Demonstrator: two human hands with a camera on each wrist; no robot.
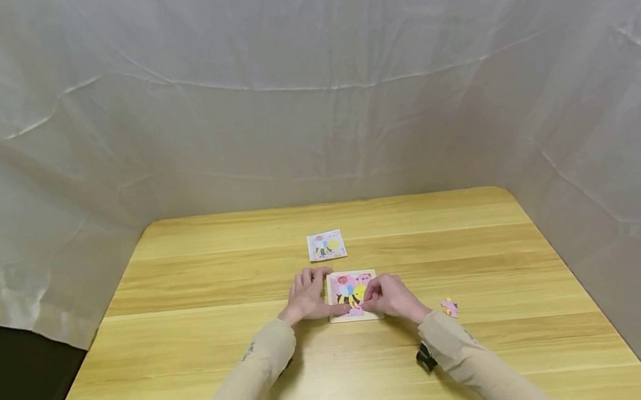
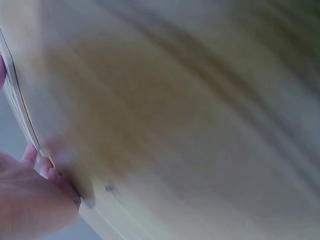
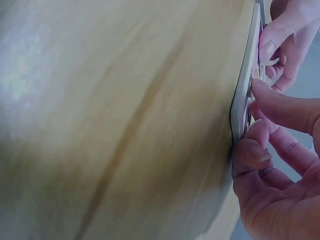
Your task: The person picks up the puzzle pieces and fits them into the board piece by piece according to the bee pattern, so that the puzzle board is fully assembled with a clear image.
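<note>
Lying flat, seemingly square: puzzle board (image 1: 344, 284).

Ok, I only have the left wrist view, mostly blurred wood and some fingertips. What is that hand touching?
Observer: The left hand rests at the left edge of a puzzle board with a bee picture.
Operator: Where is the other hand?
Observer: The right hand presses on the board's right side, fingers curled at its edge.
Operator: Any pieces off the board?
Observer: One pink loose piece lies on the table to the right; a small picture card lies beyond the board.
</note>
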